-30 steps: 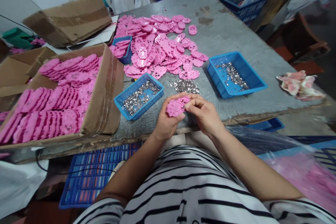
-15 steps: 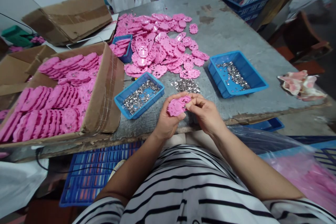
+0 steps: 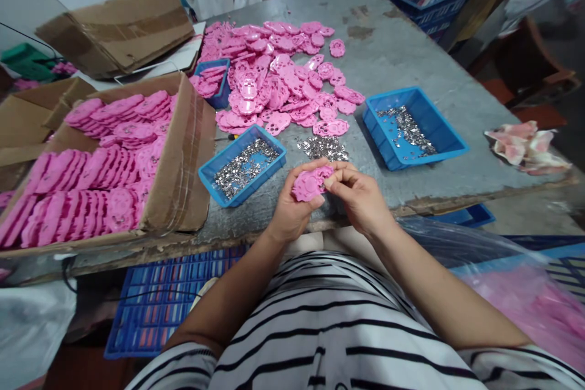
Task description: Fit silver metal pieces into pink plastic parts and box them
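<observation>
My left hand (image 3: 292,204) is closed around a pink moulded plastic piece (image 3: 309,185), its thumb along the lower edge. At the piece's right end, my right hand (image 3: 359,192) pinches with thumb and forefinger; whatever small part may lie between those fingertips is hidden. Just beyond my hands a pile of small shiny metal pieces (image 3: 325,147) lies on the table. A blue tray (image 3: 208,178) of similar metal pieces stands to the left, and a second blue tray (image 3: 439,155) with more of them is on the right.
Pink plastic parts (image 3: 283,85) are heaped on the grey table (image 3: 393,61) beyond the metal pile. On the left a cardboard box (image 3: 192,158) holds rows of pink pieces. A small blue bin (image 3: 223,94) stands by the heap. Crumpled paper (image 3: 525,146) lies near the right corner.
Almost nothing differs. Both hands keep the same hold on the pink piece, with only a very slight shift in view.
</observation>
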{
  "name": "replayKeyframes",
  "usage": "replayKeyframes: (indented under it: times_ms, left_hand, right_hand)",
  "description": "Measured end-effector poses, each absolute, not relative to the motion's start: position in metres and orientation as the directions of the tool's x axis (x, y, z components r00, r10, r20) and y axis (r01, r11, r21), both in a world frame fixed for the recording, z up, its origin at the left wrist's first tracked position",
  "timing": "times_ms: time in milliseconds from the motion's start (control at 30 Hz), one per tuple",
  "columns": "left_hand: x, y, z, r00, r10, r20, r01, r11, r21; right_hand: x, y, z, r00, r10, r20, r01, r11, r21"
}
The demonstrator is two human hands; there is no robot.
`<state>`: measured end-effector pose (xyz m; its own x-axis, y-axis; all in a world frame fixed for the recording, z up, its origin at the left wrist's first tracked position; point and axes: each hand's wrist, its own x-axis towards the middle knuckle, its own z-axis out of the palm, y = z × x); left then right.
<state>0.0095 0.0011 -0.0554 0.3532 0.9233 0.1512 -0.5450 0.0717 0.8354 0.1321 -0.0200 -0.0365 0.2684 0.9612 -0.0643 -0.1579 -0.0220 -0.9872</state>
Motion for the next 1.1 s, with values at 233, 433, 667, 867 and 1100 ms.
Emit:
replayKeyframes:
  times_ms: [233,433,667,867,1100]
  left_hand:
    - [0.0096,0.0044,-0.0541,0.376,0.907,0.188,-0.557,0.059,0.828]
    - [0.0107,0.0045,-0.0528,0.384,0.899,0.213,-0.572,0.050,0.818]
    - [0.0128,0.0017,-0.0498,0.359,0.921,0.149,-0.587,0.099,0.803]
    - [0.0131,0.0023,-0.0509,0.370,0.921,0.123,-0.614,0.142,0.777]
    - [0.0131,0.0013,-0.0500,0.366,0.927,0.077,-0.600,0.173,0.781]
  right_hand:
    - [0.1344,-0.0199,-0.0336,0.255,0.967,0.017,-0.050,0.031,-0.998]
    - [0.1341,-0.0223,-0.0342,0.273,0.961,0.049,0.009,0.048,-0.999]
    - [0.1280,-0.0239,-0.0372,0.310,0.945,0.106,0.062,0.091,-0.994]
    - [0.1265,-0.0220,-0.0346,0.338,0.940,0.054,0.015,0.052,-0.999]
    - [0.1280,-0.0218,-0.0346,0.324,0.946,0.010,-0.025,0.019,-1.000]
